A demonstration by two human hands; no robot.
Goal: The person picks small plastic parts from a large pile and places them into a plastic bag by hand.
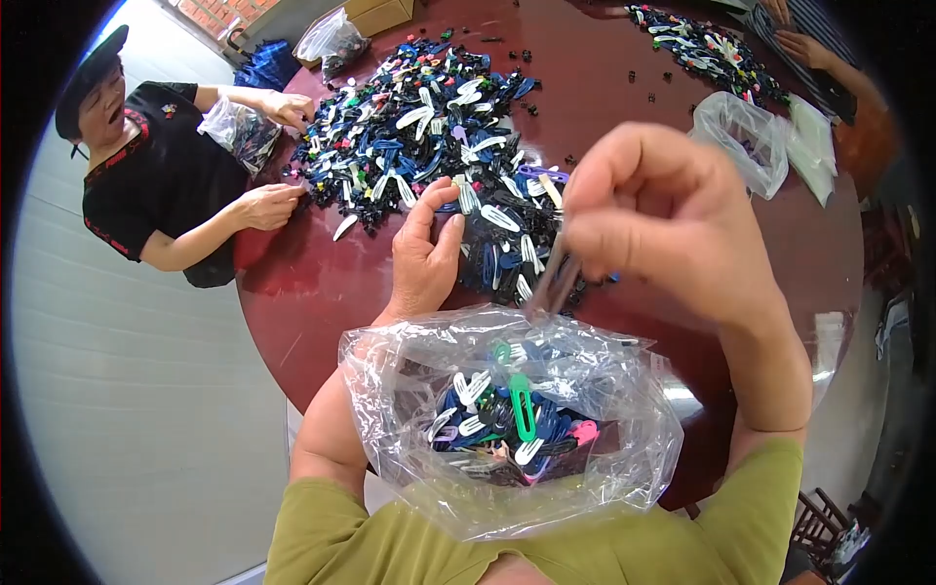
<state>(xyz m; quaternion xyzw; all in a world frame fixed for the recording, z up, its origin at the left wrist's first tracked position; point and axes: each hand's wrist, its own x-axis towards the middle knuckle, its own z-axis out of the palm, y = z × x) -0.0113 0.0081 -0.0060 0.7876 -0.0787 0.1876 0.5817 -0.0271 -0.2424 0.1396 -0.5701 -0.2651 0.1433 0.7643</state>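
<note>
A big heap of hair clips (390,127), black, white and blue, lies on the dark red round table (312,322). My left hand (427,249) rests at the heap's near edge, thumb and forefinger apart, with white clips close to its fingertips. Raised over the table at the right, my right hand (663,210) pinches a dark, motion-blurred clip (554,283) that hangs from its fingertips. Below both hands, near my body, is an open clear plastic bag (639,429) holding mixed clips, with a long green clip (523,408) on top.
Across at the left, a person in black (161,166) has both hands at the heap. At the upper right, another person's hand (807,49) is near a second clip pile (707,54). Plastic bags (746,146) lie at the right; a cardboard box (380,16) stands at the back.
</note>
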